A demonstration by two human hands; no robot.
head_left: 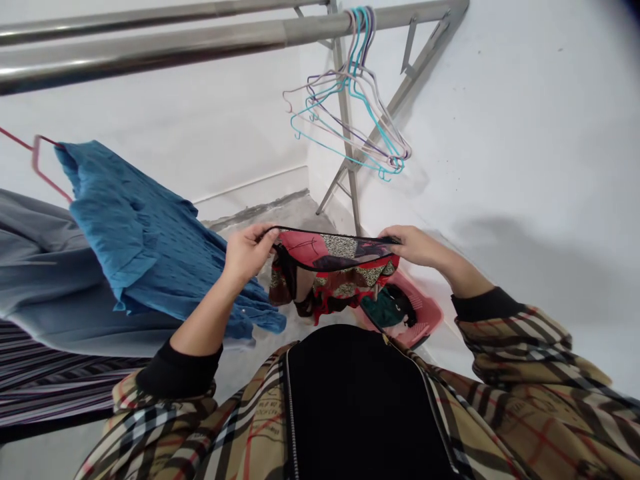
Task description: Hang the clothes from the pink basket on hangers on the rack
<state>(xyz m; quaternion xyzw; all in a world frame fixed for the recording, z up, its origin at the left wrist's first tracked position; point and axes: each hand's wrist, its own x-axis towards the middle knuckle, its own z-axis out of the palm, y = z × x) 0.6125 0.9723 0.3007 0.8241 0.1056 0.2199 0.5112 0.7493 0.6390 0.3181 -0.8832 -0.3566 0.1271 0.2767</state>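
Your left hand (247,252) and right hand (413,244) pinch the black-trimmed top edge (333,235) of a red patterned cloth garment (333,283), which stretches crosswise, equally near both sets of fingers.

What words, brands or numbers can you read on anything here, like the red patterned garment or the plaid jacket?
On the plaid jacket: small marks like print, too blurred to read.
On the red patterned garment: no readable text.
Nothing else shows readable text.

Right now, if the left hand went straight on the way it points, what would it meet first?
First the red patterned cloth that the left hand already grips; beyond that, probably the right hand at its other end, though depth is hard to judge.
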